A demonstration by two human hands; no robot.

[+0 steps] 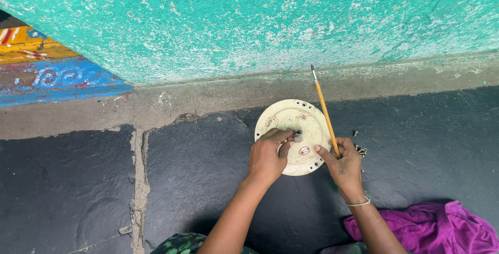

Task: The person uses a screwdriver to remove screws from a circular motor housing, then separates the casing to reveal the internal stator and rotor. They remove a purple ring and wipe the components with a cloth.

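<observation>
A round cream-coloured plate [293, 116] with small holes near its rim lies flat on the dark stone floor [197, 176]. My left hand [267, 155] rests on its near left part, with fingertips pinching something small at the centre hole. My right hand [343, 163] sits at the plate's right edge, thumb on the plate, and holds a thin yellow brush [324, 108] that points away toward the wall. A pale band circles my right wrist.
Several small screws [359, 151] lie on the floor just right of my right hand. A turquoise rough wall [249, 20] rises behind a grey ledge [208, 98]. A painted yellow, blue and red patch [47, 72] is at far left. Purple cloth [431, 228] lies at bottom right.
</observation>
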